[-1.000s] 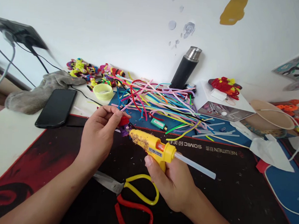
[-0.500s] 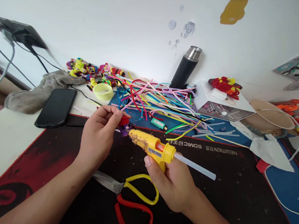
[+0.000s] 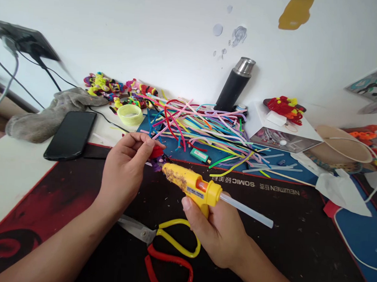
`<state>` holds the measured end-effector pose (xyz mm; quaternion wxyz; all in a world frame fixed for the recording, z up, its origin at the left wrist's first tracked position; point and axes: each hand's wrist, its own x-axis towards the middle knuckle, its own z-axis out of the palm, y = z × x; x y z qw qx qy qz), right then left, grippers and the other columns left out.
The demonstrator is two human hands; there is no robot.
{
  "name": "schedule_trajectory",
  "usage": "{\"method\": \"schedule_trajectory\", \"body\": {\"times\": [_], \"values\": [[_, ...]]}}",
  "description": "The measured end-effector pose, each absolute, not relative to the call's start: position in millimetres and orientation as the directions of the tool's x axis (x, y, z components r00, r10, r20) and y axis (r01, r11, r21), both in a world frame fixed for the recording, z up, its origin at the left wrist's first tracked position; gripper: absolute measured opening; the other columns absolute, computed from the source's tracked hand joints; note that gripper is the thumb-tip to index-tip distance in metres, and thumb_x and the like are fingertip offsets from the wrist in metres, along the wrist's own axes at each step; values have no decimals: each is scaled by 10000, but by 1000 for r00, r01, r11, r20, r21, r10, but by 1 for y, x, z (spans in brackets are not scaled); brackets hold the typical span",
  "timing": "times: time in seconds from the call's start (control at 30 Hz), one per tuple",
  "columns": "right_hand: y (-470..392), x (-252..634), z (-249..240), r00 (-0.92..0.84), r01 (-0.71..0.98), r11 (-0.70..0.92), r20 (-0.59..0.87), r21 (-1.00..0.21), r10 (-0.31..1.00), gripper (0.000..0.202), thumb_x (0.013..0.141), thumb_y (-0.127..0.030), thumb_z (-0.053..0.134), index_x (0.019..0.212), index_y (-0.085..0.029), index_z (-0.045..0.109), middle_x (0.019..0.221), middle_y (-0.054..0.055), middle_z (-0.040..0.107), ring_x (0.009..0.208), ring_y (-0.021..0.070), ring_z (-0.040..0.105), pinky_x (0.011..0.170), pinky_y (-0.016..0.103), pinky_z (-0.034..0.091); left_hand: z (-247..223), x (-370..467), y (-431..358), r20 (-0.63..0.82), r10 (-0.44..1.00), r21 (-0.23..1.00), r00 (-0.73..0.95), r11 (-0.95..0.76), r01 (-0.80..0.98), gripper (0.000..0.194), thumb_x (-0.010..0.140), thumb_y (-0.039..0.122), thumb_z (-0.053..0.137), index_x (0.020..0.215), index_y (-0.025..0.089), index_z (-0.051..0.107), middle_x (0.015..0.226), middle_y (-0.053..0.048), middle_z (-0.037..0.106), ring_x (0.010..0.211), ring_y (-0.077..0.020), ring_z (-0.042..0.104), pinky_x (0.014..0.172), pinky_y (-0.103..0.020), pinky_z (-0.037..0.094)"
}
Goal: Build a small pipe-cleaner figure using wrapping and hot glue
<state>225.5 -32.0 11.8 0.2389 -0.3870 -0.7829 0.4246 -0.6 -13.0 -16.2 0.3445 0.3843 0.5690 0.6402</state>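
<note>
On the pale surface [image 3: 19, 170] is spread a dark mat [image 3: 280, 247] with red parts and white lettering. Behind it, a wide, tangled pile of coloured fuzzy stems [image 3: 204, 131] lies between a black phone [image 3: 70, 135] at the left and a white box [image 3: 255, 123] at the right. Scissors with one yellow and one red handle [image 3: 170, 242] lie on the mat, under and between the two forearms. The right hand [image 3: 223, 233] is closed around a yellow glue gun [image 3: 191, 185], whose front end is directed to the left hand [image 3: 126, 163]. From its back end sticks out a whitish glue stick [image 3: 248, 210]. The left hand has its thumb and fingers pinched narrowly on a small red piece [image 3: 156, 152], which is just above a fluffy purple piece [image 3: 158, 164]; whether these two are joined, I cannot tell.
</note>
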Motion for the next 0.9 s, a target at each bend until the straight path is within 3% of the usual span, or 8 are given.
{"method": "schedule_trajectory", "body": {"times": [0.3, 0.9], "values": [[-33, 225, 14, -578, 402, 338, 50, -851, 814, 412, 1145, -435, 505, 777, -256, 458, 671, -33, 451, 596, 144, 457, 597, 301, 366, -16, 0, -14, 91, 883, 991, -461, -126, -46, 193, 1030, 439, 832, 961, 288, 734, 971, -18, 850, 905, -221, 754, 842, -345, 581], [-31, 224, 15, -583, 354, 380, 116, -854, 804, 424, 1140, -378, 527, 748, -252, 426, 643, -61, 378, 545, 122, 382, 556, 314, 260, -17, 0, -13, 85, 886, 989, -456, -129, -67, 220, 1010, 447, 855, 953, 278, 727, 957, -13, 847, 911, -220, 752, 827, -342, 571]]}}
